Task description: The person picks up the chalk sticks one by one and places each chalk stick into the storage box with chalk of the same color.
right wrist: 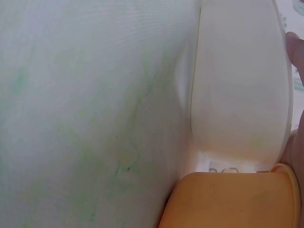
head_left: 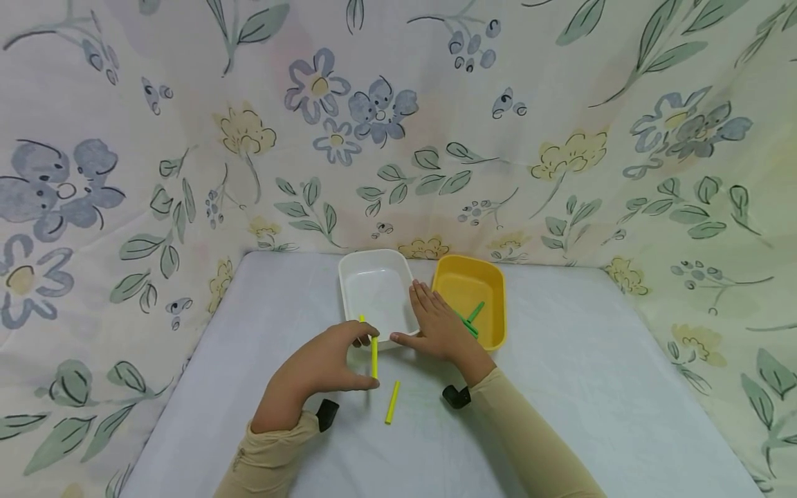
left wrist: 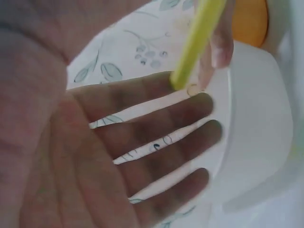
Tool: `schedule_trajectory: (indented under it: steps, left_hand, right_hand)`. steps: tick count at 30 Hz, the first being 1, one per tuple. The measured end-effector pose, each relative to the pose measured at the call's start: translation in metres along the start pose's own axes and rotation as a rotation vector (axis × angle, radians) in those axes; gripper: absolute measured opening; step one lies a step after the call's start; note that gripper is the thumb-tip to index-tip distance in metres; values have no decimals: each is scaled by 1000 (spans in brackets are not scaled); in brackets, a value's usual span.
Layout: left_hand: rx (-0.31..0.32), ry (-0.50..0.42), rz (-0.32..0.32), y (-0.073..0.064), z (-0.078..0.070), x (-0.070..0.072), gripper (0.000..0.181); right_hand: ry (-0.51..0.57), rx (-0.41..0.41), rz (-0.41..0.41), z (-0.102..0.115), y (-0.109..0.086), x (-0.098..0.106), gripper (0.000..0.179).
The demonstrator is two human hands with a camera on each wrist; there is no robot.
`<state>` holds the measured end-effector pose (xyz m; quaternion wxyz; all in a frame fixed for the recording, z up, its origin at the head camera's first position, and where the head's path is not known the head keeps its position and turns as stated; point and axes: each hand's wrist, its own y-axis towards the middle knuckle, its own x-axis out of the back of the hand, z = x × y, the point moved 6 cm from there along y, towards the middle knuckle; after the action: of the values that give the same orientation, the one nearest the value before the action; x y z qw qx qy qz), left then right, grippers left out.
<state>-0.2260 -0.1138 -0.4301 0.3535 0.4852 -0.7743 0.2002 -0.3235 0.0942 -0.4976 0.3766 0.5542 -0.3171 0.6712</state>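
Note:
My left hand (head_left: 320,360) pinches a yellow stick (head_left: 374,358) end to end between thumb and index fingertip, just in front of the white tray (head_left: 380,343). In the left wrist view the stick (left wrist: 197,45) meets the index fingertip, and the other fingers are spread. A short yellow piece (head_left: 362,318) shows above the left fingers over the tray's front left part, the rest hidden. My right hand (head_left: 438,325) rests with straight fingers along the white tray's right rim, its thumb at the front corner. Another yellow stick (head_left: 392,402) lies on the table below.
A yellow tray (head_left: 498,304) stands to the right of the white one, with green sticks (head_left: 476,312) in it, partly hidden by the right hand. A white cloth covers the table (head_left: 560,387). Behind it hangs a floral curtain (head_left: 398,194).

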Motion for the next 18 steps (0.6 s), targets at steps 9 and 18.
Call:
schedule_trajectory:
  steps: [9, 18]
  left_hand:
    - [-46, 71, -200, 8, 10, 11, 76]
    - [-8, 104, -275, 15, 25, 12, 77]
  right_hand:
    - [-9, -4, 0, -1, 1, 1, 118]
    - [-6, -7, 9, 0, 2, -1, 120]
